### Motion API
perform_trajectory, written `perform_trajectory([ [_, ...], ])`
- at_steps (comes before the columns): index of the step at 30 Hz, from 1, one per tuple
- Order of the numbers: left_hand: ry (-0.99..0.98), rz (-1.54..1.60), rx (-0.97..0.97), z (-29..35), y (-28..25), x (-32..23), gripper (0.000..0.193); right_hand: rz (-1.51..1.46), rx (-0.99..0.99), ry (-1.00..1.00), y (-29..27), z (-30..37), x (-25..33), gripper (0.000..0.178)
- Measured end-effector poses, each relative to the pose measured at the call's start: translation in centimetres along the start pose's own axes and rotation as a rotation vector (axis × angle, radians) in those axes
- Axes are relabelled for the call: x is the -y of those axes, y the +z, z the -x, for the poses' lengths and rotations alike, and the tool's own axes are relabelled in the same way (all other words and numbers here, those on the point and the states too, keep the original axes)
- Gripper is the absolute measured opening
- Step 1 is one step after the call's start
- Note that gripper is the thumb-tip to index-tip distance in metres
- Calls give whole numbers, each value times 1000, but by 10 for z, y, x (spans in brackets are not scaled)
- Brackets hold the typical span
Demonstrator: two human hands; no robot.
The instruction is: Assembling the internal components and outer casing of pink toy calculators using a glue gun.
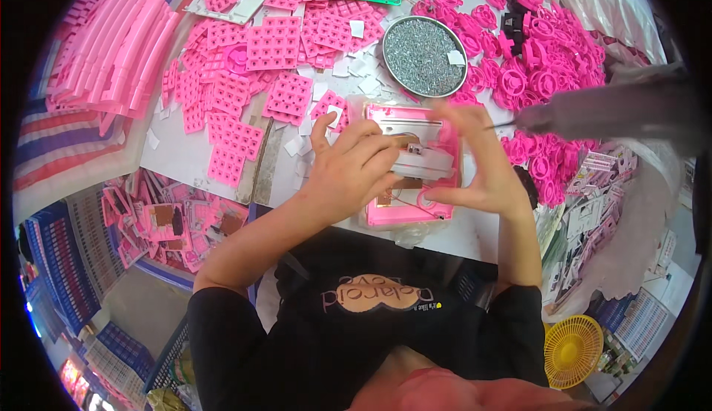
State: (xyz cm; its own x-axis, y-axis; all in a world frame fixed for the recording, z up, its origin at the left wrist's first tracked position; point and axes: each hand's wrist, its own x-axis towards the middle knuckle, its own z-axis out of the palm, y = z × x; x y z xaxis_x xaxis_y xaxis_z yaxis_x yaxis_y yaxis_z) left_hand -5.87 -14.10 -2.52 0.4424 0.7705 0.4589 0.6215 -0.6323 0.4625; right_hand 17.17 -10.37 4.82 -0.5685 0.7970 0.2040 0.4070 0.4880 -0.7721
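Observation:
In front of me lies a pink plastic casing (408,214), open side up, with a silvery strip, wires and a brown piece inside. My left hand (352,168) comes over its left side, fingers curled and closed on a pale grey-white plastic part (424,163) that sits across the casing's middle. The fingertips are partly hidden behind the hand. At the casing's right side my right hand (486,166) is open, its thumb and fingers spread wide, the fingers blurred. The thumb is close to the casing's right edge; contact is unclear.
A dark powered screwdriver (593,110) juts in from the right, close to my right hand. Beyond the casing stands a round metal bowl of screws (424,56). Pink keypad pieces (274,44) lie left, pink ring-shaped parts (519,81) right. A yellow basket (573,350) is lower right.

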Motion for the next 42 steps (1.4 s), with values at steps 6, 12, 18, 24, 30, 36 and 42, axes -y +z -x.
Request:
perform_trajectory([
  [6,-177,267,-98,6,10,5,58,315,23,-125,-3,21,-35,45],
  [12,-207,119,-13,9,4,-8,68,35,264,421,-22,-24,-31,37],
  [18,-143,-31,39,4,6,-12,70,626,160,312,-13,-38,-11,36],
  [24,-180,-44,57,1,4,-14,68,415,117,-81,-12,-15,-43,36],
  [30,-206,-117,21,1,3,-21,64,523,-141,-209,17,6,-52,37],
  [36,-152,-24,162,-22,-14,-2,45,443,-47,-180,5,-6,-55,34],
  [42,-59,-177,75,-126,29,73,14,422,-36,-72,10,2,-50,35],
])
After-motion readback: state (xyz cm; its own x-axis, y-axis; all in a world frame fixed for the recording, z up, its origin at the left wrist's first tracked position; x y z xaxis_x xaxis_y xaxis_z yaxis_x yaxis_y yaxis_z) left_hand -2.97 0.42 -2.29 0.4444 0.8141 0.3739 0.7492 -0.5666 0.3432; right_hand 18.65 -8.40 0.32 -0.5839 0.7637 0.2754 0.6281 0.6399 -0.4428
